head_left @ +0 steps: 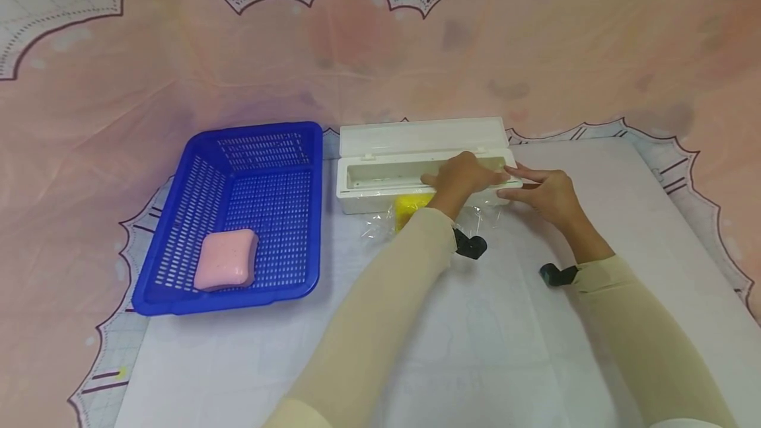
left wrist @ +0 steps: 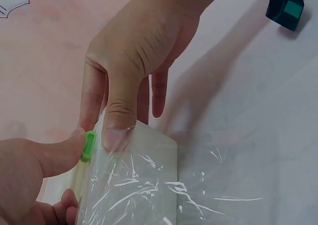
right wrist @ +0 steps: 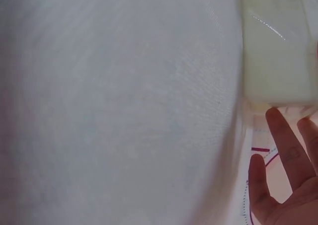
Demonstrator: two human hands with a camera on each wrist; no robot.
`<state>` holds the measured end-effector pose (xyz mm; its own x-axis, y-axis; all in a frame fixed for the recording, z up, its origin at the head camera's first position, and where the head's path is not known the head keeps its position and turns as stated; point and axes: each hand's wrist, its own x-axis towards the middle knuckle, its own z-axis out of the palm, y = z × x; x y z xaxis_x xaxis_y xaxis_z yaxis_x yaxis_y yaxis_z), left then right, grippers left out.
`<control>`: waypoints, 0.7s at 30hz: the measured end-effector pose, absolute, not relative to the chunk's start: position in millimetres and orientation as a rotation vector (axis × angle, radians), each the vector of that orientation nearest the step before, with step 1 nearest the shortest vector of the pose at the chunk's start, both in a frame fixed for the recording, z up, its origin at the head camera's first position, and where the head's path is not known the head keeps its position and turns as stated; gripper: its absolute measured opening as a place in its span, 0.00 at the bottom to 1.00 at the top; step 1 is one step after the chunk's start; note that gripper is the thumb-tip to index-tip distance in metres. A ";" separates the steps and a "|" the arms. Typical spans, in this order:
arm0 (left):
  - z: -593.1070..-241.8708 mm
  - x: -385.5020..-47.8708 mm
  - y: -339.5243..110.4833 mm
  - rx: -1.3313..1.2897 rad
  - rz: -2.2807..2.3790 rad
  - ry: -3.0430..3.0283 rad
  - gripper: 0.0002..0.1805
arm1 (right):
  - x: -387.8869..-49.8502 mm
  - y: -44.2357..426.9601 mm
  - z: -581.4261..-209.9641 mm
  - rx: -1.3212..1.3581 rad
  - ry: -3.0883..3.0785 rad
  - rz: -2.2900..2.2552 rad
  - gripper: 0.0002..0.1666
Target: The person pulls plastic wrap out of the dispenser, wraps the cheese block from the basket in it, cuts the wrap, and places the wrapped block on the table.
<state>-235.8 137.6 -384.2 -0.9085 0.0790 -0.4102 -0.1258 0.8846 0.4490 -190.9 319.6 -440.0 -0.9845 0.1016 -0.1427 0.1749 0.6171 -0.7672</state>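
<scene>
A long white cling film dispenser (head_left: 365, 203), lid raised at the back, stands at the table's far side. My left hand (head_left: 460, 177) lies over its trough, and in the left wrist view its straight thumb presses a small green slider (left wrist: 88, 146) on the rim. My right hand (head_left: 549, 197) grips the dispenser's right end, thumb on the front and fingers behind. Clear film (left wrist: 144, 185) hangs over the front and onto the table. A yellow object (head_left: 409, 209) sits against the front by the film, partly hidden by my left wrist; its kind is unclear.
A blue plastic basket (head_left: 315, 236) stands left of the dispenser, with a pink rounded-square object (head_left: 224, 259) in its near left corner. A white cloth (head_left: 505, 349) covers the table. Behind hangs a peach patterned curtain (head_left: 368, 58).
</scene>
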 end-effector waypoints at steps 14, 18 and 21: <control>-383.7 -237.4 89.1 -0.052 0.809 2.569 0.40 | -191.7 316.2 -438.2 0.307 2.747 -1.244 0.53; -385.0 -236.8 76.4 -0.048 0.827 2.586 0.41 | -191.6 315.2 -438.2 0.301 2.743 -1.241 0.52; -384.7 -237.3 67.2 -0.054 0.823 2.576 0.41 | -190.7 314.4 -437.8 0.297 2.756 -1.224 0.50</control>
<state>-237.3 67.2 -384.7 -0.9055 0.0923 -0.4141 -0.1650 0.8227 0.5441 -190.7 314.4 -437.8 -0.9747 0.1332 -0.1797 0.2226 0.6555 -0.7216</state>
